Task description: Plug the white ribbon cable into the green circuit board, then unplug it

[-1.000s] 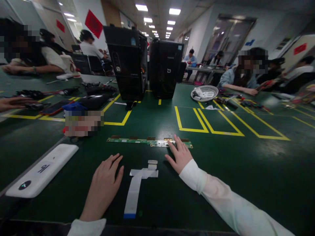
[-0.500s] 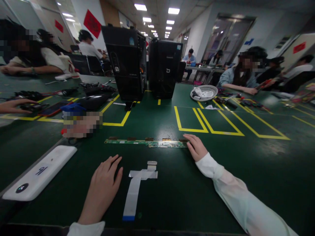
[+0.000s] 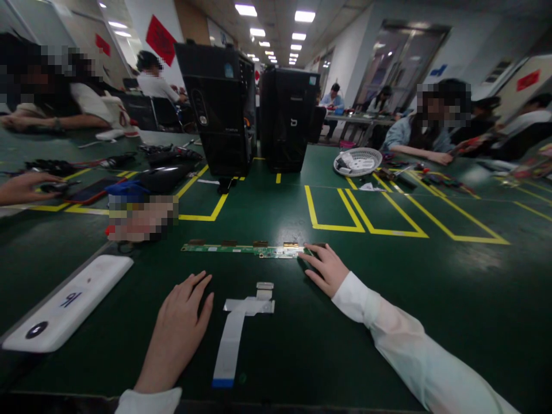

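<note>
The desk is dark green, marked with rectangles of yellow tape. Two black computer towers stand side by side at its middle, with a white basket to the right of them. People sit along both sides, one in a blue sleeve at the right; at the left edge a co-worker's hand is by some dark cables. Behind, ceiling lights run back in rows.

A long, thin circuit board lies crosswise on the desk, beyond the person's two hands. The right hand reaches forward from its white sleeve, fingers spread, the tips over the board's right end; whether they press on it I cannot tell. The left hand is palm down and holds nothing, fingers loosely together, thumb apart, just left of a white ribbon cable.
</note>
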